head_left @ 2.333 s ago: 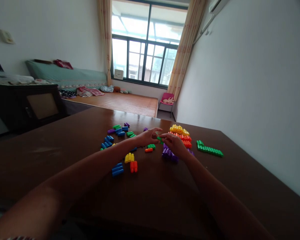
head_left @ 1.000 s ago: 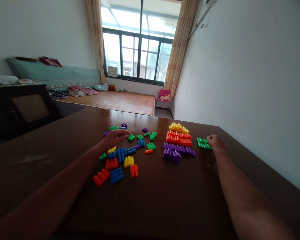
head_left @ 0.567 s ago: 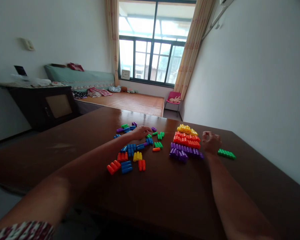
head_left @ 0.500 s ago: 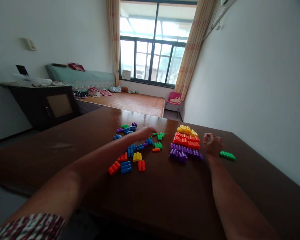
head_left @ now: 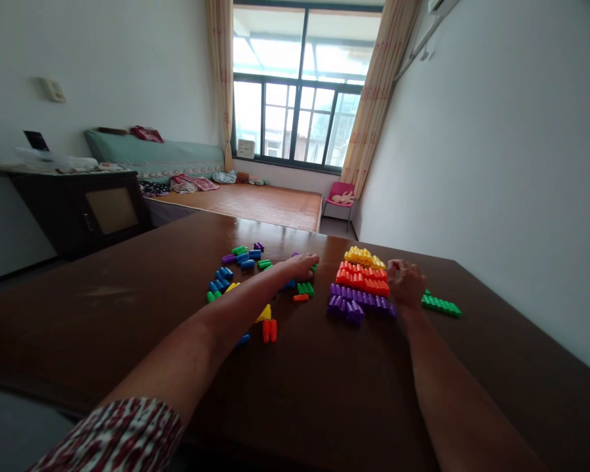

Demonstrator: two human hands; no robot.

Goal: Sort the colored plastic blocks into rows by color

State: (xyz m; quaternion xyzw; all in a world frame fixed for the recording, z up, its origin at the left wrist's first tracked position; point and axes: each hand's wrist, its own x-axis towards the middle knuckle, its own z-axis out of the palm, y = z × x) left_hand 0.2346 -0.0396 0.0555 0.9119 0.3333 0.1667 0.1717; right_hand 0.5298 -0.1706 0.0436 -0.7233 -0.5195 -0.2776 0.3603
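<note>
My left hand point(head_left: 302, 265) reaches over the loose pieces, its fingers on or just above small green pieces point(head_left: 314, 267); whether it grips one is hidden. My right hand point(head_left: 407, 282) is curled beside the right end of the orange row point(head_left: 362, 278); its fingertips are hard to make out. Behind the orange row lies a yellow row point(head_left: 364, 257), and in front of it purple pieces point(head_left: 364, 298). A joined green strip point(head_left: 441, 304) lies right of my right hand. Near my left forearm are blue pieces point(head_left: 219, 285) and an orange pair point(head_left: 270, 331).
The brown table point(head_left: 324, 393) fills the foreground. Beyond it are a low bed point(head_left: 270, 204), a pink chair point(head_left: 341, 195) with a soft toy, and a window. A dark cabinet point(head_left: 69, 210) stands at the left, a white wall at the right.
My left hand has moved slightly right, its forearm now covering more of the near pieces. My right hand has shifted a little left, and more green shows beside it. The view has shifted slightly.
</note>
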